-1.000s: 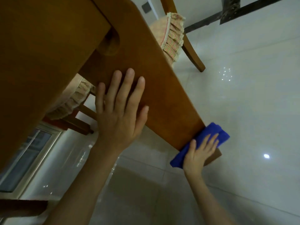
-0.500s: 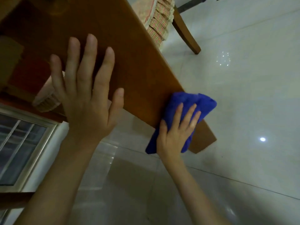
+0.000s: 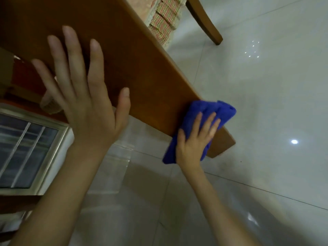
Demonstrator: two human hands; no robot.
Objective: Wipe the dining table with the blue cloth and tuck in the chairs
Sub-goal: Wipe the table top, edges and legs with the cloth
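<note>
A brown wooden part of the dining table (image 3: pixel 142 71) slants from the upper left down to a cut end at the right. My left hand (image 3: pixel 88 103) lies against it with fingers straight and spread. Near the lower end, my right hand (image 3: pixel 193 141) presses the bunched blue cloth (image 3: pixel 209 109) onto the wood, fingers spread over it. The cloth wraps over the wood's edge and hangs below my palm. A chair with a checked frilled cushion (image 3: pixel 165 18) and a curved wooden leg (image 3: pixel 204 20) stands beyond the wood at the top.
Glossy pale floor tiles (image 3: pixel 266 103) fill the right and bottom, with light spots reflected in them. A metal-framed window (image 3: pixel 23 148) shows at the left. More dark wooden parts and a second frilled cushion (image 3: pixel 48 103) sit behind my left hand.
My right hand has slid the blue cloth up the wood, away from its cut end, and the cloth has bunched up. My left hand has shifted along the wood, fingers spreading wider.
</note>
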